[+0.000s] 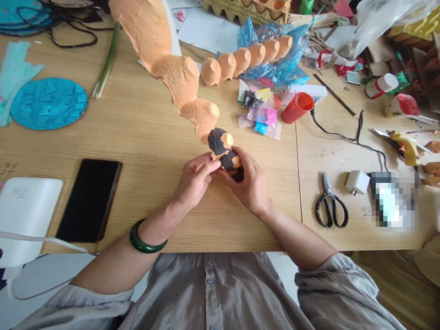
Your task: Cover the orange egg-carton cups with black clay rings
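Observation:
A long strip of orange egg-carton cups (187,82) runs from the top of the view down to my hands. Dark, blackish patches cover the cups at its near end. My left hand (196,179) pinches the strip's left edge between thumb and fingers. Wrapped round the dark-patched end from the right is my right hand (250,181). Behind lies a second row of orange egg-carton cups (242,61), partly on a blue plastic bag (292,59). Small packets of coloured clay-like material (263,112) lie beyond my right hand.
Left of my hands are a phone (90,199), a white power bank (29,215) and a blue textured oval (50,103). To the right are black-handled scissors (332,206), a white charger plug (357,182), a red cup (297,108) and a trailing cable (338,134). Egg trays (245,10) stand behind.

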Tool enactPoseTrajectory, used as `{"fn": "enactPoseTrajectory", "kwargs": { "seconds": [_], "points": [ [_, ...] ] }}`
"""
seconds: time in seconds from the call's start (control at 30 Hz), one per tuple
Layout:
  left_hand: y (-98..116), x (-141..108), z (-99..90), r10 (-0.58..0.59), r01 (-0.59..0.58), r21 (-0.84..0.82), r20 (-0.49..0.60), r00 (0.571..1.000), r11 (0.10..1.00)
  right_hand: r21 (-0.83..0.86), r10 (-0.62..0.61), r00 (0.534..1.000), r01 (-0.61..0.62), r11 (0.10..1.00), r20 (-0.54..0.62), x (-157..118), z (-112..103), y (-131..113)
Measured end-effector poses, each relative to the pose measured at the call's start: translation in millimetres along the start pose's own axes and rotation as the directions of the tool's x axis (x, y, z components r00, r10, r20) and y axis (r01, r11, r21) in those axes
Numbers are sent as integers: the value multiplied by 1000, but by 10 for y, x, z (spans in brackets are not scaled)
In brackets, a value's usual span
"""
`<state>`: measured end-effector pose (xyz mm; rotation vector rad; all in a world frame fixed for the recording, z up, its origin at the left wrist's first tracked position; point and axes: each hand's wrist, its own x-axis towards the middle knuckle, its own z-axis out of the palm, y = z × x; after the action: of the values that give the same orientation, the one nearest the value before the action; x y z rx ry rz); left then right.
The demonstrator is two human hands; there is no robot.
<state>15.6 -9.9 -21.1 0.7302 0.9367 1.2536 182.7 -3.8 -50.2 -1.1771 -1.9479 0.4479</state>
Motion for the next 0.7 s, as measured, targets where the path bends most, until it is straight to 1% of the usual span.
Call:
{"fn": "enactPoseTrajectory", "kwargs": {
  "seconds": [0.1,0.2,0.37,0.43,0.53,0.6,0.7],
  "points": [
    [-15,5,23,20,-21,-23,-36,999,1000,-91,-101,994,98,991,-28,-12,6,-11],
    [-37,9,27,19,-23,-47,-75,997,999,-173,-159,987,152,973,-25,-16,6,-30],
    [-22,-2,14,-10,6,-96,-46,999,995,-204,-223,974,210,956,-41,-5,-8,-78],
    [-8,-6,19,-5,-1,-97,-62,998,995,-189,-193,981,186,964,-22,-8,-7,-93],
    [12,-6,36,5,-12,-94,-82,997,996,-131,-105,994,107,986,23,-19,5,-94],
    [26,-2,36,-11,5,-103,-60,998,995,-66,-46,999,47,997,23,-20,14,-79],
    [46,6,8,-68,65,-134,-16,998,989,55,49,999,-50,997,13,-5,15,-56]
  ]
}}
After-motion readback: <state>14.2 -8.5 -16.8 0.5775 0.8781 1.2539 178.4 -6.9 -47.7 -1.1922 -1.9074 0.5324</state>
